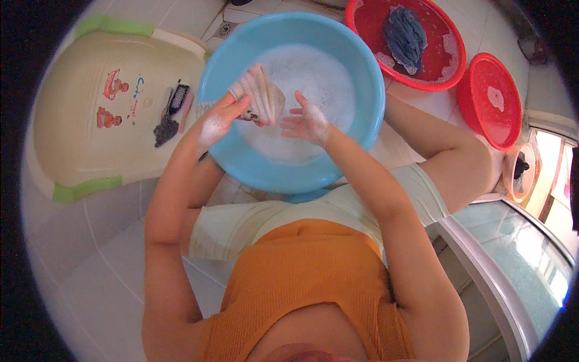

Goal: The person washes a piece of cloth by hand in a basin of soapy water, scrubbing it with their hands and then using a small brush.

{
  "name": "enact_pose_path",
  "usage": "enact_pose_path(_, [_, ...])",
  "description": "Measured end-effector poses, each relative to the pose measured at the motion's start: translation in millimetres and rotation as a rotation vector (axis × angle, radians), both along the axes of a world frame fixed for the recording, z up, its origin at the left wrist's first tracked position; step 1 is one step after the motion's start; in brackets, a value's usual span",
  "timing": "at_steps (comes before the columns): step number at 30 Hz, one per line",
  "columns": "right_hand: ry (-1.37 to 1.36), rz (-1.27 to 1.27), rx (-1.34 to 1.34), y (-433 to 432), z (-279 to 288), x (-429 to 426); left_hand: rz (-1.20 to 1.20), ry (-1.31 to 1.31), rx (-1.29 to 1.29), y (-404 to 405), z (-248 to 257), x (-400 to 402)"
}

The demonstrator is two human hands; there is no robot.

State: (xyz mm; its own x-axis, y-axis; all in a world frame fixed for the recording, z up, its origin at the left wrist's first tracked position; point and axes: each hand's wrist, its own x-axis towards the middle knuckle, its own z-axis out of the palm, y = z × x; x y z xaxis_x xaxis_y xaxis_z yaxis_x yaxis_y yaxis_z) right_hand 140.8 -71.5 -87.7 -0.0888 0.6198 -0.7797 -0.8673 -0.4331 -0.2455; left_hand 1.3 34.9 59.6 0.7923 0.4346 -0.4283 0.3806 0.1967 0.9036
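Over a round light-blue plastic basin (217,74), my left hand (226,113) grips a striped, pale knitted garment (262,92), which looks like a sock. Its ribbed end folds over the fingers, and a dark patterned patch shows near the lower edge. My right hand (305,120) is just to the right of the garment, fingers spread and holding nothing. Foam clings to both wrists. Below the hands, soapy water (316,77) with white suds lies in the basin, which stands between my knees.
At left is a cream baby bathtub (81,149) with green corners, holding a brush (177,97) and a dark scrubber (166,131). A red basin (452,27) at upper right holds dark wet cloth (405,38). Nearby stand a smaller red basin (479,108) and a glass-panelled door (511,235).
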Motion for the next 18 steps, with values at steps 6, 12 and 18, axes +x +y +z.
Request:
enact_pose_path(6, [0.747, -0.155, 0.653, 13, 24, -13, 0.019, -0.033, -0.111, 9, 12, -24])
enact_pose_path(12, [0.695, -0.343, 0.664, 20, 23, -7, 0.186, -0.322, -0.347, 13, -14, -61])
enact_pose_path(18, [0.614, -0.483, 0.518, 31, 18, -16, 0.364, -0.451, -0.613, -7, 9, -37])
